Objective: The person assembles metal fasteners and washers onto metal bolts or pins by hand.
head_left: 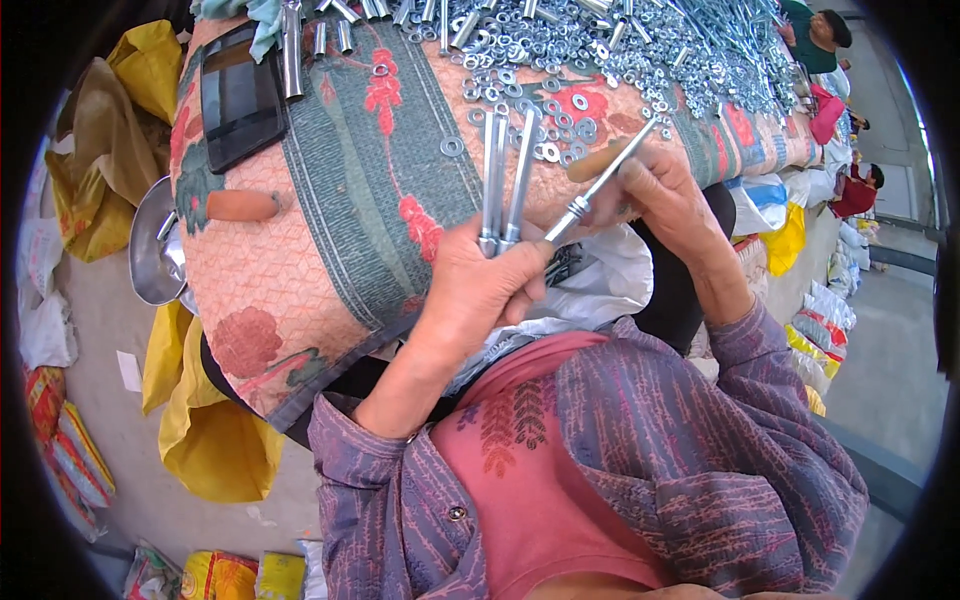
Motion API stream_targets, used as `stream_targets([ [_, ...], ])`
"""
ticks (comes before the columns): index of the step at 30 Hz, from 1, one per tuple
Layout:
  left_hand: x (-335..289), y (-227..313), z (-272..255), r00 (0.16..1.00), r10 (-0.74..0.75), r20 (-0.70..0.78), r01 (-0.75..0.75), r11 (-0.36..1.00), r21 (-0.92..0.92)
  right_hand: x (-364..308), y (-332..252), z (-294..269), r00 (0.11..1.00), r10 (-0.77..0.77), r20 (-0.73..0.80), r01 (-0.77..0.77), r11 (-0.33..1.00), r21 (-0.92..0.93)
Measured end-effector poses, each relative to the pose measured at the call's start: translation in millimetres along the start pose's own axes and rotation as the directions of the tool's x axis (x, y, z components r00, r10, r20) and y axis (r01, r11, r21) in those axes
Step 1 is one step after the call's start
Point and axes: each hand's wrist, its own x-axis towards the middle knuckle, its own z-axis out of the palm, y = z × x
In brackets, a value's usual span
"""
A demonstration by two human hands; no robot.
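Observation:
My left hand (485, 270) is closed round several long metal bolts (520, 175) that stand up from its fingers, with thicker collars at their lower ends. Another bolt (595, 190) slants between both hands: its lower end rests at my left fingertips, while my right hand (670, 200) pinches it near the upper end. A tan cover (595, 162) shows at the right index finger. Just beyond the hands, loose flat washers (560, 125) lie on the flowered cloth (340, 230). Below them, a white bag (620, 275) with dark metal pieces sits at my lap, partly hidden by the left hand.
Heaps of washers, metal sleeves (465, 30) and thin rods (735, 50) cover the far side. At the left are a dark flat rectangular thing (240, 100), a brown cylinder (243, 205) and a metal bowl (150, 245). Yellow sacks (220, 440) lie on the floor. Other people (815, 40) sit far right.

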Motion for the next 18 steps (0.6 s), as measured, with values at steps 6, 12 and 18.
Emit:
stream_targets([
  [6,1.3,-8.5,7.3,1.000,-0.013,-0.020,0.015,0.997,0.076,3.8,8.0,33.4,0.988,0.067,-0.140,-0.063,0.997,0.035],
  [12,6.4,-24.8,8.9,0.873,0.487,0.031,-0.383,0.643,0.663,-5.0,9.5,54.5,0.926,0.076,-0.369,-0.042,0.994,0.100],
  [18,4.0,-2.8,1.2,0.995,0.093,-0.029,-0.085,0.976,0.202,-17.0,-7.3,7.6,0.989,0.142,-0.045,-0.144,0.839,-0.524],
])
